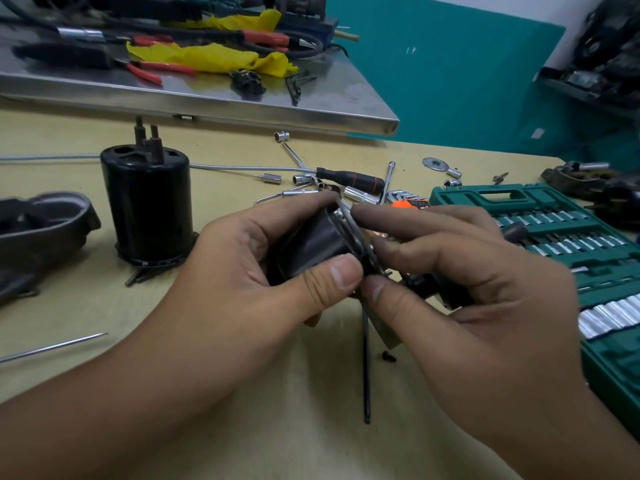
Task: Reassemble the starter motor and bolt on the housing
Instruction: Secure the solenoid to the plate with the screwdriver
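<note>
My left hand (263, 268) grips a dark cylindrical motor part (313, 247) above the beige table, thumb on its near side. My right hand (460, 289) pinches the metal end piece (356, 237) at that part's right end with thumb and fingers; much of it is hidden by my fingers. A black motor housing (147, 202) with two brown terminals on top stands upright at left. A dark cast end cover (41, 233) lies at the far left edge. A long thin bolt (366, 362) hangs down below my hands.
An open green socket set case (571, 251) lies at right. Loose sockets, hex keys and a black-handled driver (349, 180) are scattered behind my hands. A steel bench top (214, 98) with pliers and yellow cloth stands behind. A thin rod (55, 346) lies at left.
</note>
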{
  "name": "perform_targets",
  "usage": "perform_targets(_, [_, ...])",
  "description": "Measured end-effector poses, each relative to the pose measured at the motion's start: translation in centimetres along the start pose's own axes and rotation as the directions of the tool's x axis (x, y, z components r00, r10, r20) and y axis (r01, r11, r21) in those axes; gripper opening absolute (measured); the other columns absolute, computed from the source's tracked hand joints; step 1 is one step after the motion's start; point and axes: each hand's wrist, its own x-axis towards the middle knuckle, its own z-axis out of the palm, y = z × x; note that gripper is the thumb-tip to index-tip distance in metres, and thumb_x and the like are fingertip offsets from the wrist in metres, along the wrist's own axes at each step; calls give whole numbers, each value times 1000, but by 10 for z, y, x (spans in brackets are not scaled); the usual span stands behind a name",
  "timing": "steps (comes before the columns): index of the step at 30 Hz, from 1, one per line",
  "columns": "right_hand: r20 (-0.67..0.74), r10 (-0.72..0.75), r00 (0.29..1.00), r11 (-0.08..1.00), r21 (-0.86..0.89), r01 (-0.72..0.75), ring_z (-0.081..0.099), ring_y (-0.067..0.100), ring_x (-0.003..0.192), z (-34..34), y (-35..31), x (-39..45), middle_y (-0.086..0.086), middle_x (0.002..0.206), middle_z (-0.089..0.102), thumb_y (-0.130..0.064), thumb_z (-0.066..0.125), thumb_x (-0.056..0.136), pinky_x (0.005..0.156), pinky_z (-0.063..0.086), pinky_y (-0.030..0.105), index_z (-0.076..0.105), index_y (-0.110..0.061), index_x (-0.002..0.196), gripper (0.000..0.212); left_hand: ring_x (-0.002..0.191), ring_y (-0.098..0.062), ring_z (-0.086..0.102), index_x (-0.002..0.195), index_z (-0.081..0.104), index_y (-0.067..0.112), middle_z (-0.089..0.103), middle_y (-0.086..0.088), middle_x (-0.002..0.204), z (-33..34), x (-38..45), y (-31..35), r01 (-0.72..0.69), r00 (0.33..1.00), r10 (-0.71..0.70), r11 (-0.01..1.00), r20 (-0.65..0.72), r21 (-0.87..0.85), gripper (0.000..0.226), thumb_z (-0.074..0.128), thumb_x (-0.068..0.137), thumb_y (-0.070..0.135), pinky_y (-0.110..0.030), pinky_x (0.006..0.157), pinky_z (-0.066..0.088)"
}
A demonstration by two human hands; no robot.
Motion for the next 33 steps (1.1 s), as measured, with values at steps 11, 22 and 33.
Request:
perform_targets(11, [57, -90, 994, 991, -93, 95, 57, 18, 108, -10, -1, 3, -18, 119, 71, -11, 79, 79, 93, 42, 19, 78, -17, 84, 8, 85, -24, 65, 136, 64, 9, 71, -16, 116, -8, 2, 0, 97, 987, -53, 950, 151, -298, 72, 90, 72, 28, -30, 55, 51])
perform_targets(22, [116, 209, 971, 840, 488, -239, 73, 7, 97, -15, 0, 5, -7, 96, 78, 9, 82, 75, 89, 59, 36, 78, -12, 94, 28, 100, -27, 75, 128, 57, 11, 73, -18, 121, -13, 6, 6, -33, 982, 87, 953, 167, -301, 69, 91, 69, 17, -29, 78, 58])
perform_targets(33, [-20, 181, 983, 911, 379, -160, 72, 17, 109, -4, 2, -2, -10, 108, 78, 0, 78, 72, 78, 62, 39, 79, -11, 85, 17, 109, -39, 72, 114, 64, 15, 73, -21, 116, -12, 6, 10, -88, 993, 94, 992, 67, -86, 62, 94, 60, 14, -51, 91, 59])
